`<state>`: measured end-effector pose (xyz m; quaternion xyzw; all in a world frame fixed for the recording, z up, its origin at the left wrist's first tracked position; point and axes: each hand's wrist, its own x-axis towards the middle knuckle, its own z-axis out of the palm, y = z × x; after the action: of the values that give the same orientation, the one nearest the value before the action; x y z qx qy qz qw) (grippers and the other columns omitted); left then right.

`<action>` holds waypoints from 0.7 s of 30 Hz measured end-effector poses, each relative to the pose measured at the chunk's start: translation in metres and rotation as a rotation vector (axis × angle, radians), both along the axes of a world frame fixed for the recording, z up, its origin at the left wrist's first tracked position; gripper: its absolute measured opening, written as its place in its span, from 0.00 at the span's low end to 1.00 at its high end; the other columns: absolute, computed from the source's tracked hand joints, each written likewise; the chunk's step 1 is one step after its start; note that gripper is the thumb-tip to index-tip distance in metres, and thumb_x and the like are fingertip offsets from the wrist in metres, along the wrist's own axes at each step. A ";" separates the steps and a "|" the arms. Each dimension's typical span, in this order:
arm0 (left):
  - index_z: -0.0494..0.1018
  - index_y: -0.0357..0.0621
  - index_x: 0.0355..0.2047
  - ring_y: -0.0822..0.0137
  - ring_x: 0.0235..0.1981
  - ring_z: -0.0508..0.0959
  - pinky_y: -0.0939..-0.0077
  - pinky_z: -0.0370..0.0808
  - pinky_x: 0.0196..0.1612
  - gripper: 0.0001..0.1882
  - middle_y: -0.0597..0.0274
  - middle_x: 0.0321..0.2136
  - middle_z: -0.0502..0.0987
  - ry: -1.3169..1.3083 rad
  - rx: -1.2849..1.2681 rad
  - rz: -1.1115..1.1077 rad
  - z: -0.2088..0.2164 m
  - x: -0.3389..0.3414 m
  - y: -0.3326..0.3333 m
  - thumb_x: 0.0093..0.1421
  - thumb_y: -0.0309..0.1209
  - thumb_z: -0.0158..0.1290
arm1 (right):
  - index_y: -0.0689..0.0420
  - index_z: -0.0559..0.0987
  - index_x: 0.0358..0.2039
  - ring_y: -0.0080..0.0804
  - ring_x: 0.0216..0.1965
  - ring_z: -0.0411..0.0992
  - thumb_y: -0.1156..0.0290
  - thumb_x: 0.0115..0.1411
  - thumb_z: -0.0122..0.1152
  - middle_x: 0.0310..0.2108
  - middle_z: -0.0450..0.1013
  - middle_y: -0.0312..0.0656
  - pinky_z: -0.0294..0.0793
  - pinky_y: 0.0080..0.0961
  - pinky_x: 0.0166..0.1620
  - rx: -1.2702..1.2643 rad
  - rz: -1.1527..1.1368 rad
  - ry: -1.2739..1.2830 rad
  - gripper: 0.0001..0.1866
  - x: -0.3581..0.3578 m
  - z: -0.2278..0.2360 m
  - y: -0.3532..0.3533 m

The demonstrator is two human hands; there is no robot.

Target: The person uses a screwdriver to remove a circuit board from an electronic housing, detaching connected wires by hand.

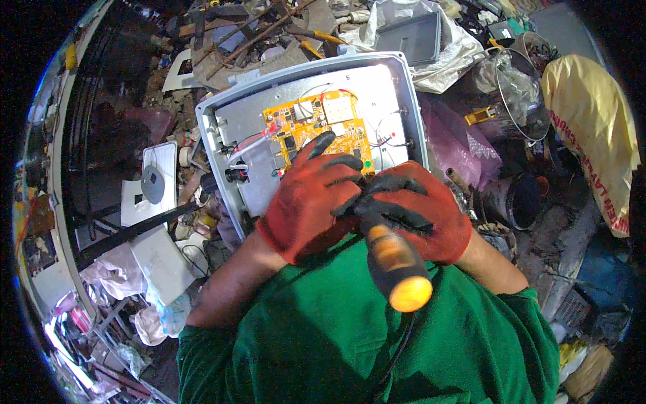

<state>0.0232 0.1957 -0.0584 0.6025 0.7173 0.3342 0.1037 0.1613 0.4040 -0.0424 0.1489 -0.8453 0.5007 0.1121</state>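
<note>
Head view, sole camera. Grey enclosure [412, 101] is lying open in front of the person's torso, slightly turned, its inside facing up; what is bearing it underneath is not showing. Inside, a silver metal plate [235, 121] is carrying an orange circuit board [311, 126], with white cable [252, 144] running off toward the left wall.

Left hand [309, 205], in a red glove with black fingertips, is resting over the board's lower part, one finger stretching across the components, the others curling inward; cannot tell whether that grip is pinching anything. Right hand [431, 212], gloved alike, is wrapping its fingers around the dark front end of an orange-and-black tool [397, 262], the butt pointing toward the camera. Tool tip is hiding behind the gloves.

Handling, by judgement: enclosure is looking stiff and fairly heavy, its raised rim offering the surest hold, one hand on each side. Board is seeming light, thin and rigid but fragile; bare edges are inviting the hold, clear of the raised parts. Cable is looking pliable; tugging it would be straining the connectors. Tool is appearing solid, perhaps slippery on its smooth handle, so a full wrap is suiting it better than fingertips.

Around: mixed scrap is crowding the ground, a yellow sack [592, 128] lying at right.
</note>
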 end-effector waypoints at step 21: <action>0.79 0.47 0.46 0.48 0.67 0.65 0.47 0.56 0.72 0.20 0.53 0.59 0.71 0.026 -0.190 0.056 0.025 0.001 -0.006 0.50 0.30 0.59 | 0.57 0.75 0.56 0.39 0.49 0.77 0.72 0.50 0.71 0.48 0.77 0.42 0.76 0.33 0.55 -0.165 -0.125 -0.433 0.30 0.010 -0.008 -0.012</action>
<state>0.0238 0.1896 -0.0331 0.5737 0.7638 0.2596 0.1417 0.1712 0.3919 -0.0508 -0.0243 -0.8134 0.5804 -0.0291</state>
